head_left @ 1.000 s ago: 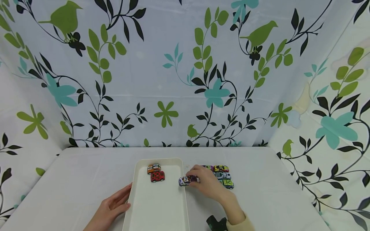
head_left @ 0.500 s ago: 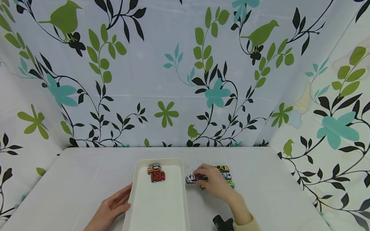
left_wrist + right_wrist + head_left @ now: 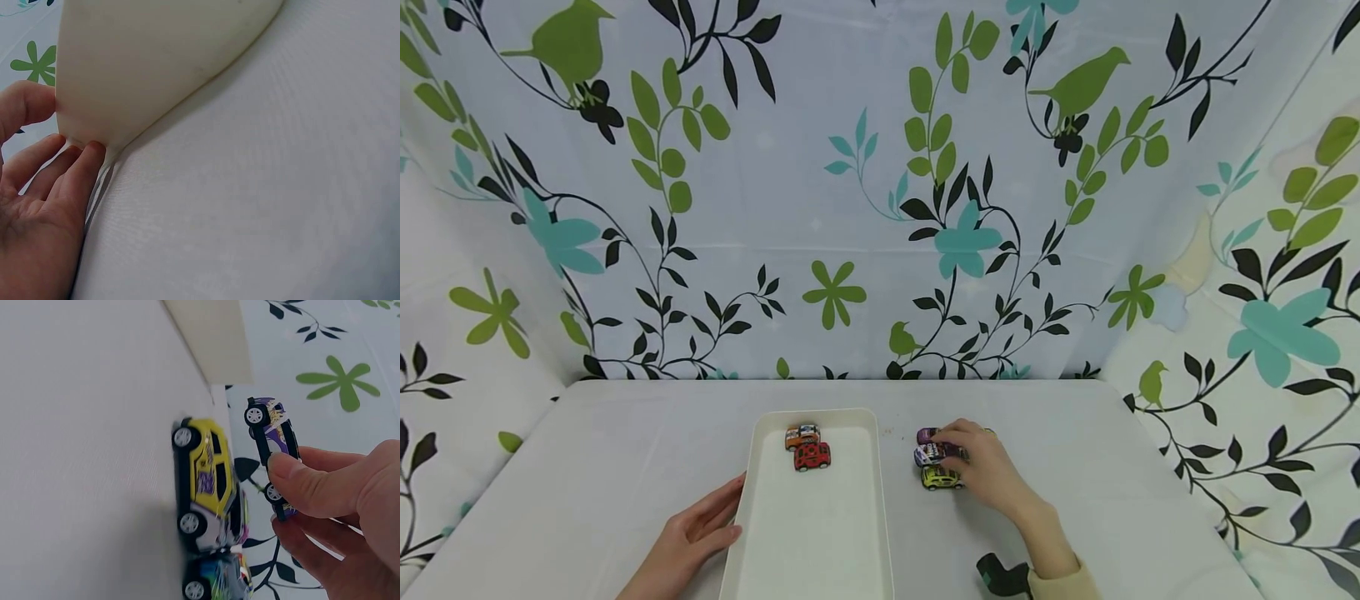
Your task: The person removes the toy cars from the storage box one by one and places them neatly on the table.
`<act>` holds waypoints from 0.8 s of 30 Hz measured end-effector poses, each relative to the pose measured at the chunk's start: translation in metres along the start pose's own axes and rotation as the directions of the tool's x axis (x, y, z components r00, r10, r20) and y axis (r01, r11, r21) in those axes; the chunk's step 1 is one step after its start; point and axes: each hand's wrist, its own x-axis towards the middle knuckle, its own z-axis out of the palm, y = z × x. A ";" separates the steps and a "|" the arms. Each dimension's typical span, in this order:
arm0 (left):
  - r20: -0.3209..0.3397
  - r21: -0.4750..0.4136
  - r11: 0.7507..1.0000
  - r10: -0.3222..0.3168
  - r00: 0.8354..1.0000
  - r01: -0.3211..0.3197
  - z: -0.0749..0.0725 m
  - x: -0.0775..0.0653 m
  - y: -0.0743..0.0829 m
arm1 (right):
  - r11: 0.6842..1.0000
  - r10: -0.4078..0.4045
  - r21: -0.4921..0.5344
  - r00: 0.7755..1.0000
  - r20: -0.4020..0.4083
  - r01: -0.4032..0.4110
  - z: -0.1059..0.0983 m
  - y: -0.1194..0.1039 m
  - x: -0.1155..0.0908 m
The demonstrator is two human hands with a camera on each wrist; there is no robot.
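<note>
My right hand [image 3: 988,467] pinches a purple-and-white toy car [image 3: 278,434] between thumb and fingertips. In the right wrist view a yellow toy car [image 3: 209,475] stands on the table beside it, with a multicoloured toy car [image 3: 215,578] behind. The head view shows the held car between a purple toy car [image 3: 927,435] and the yellow one; my hand hides part of this group. Relaxed, fairly straight fingers of my left hand [image 3: 688,533] touch the left side of a white tray [image 3: 883,500]. An orange toy car [image 3: 801,436] and a red toy car [image 3: 812,456] sit near the tray's far end.
A white-covered table [image 3: 1112,500] carries everything. Behind it hangs a leaf-and-bird patterned cloth [image 3: 880,333], which also lines both sides. A dark device [image 3: 1003,575] is at my right wrist.
My right hand has moved right with the purple-and-white car, from above the tray's right rim to the group of cars. My left hand and the tray have stayed in place.
</note>
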 end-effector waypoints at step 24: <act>0.022 0.009 0.999 -0.037 0.999 0.037 -0.002 0.003 -0.001 | 0.998 0.060 -0.028 0.984 -0.167 -0.065 -0.023 0.060 -0.017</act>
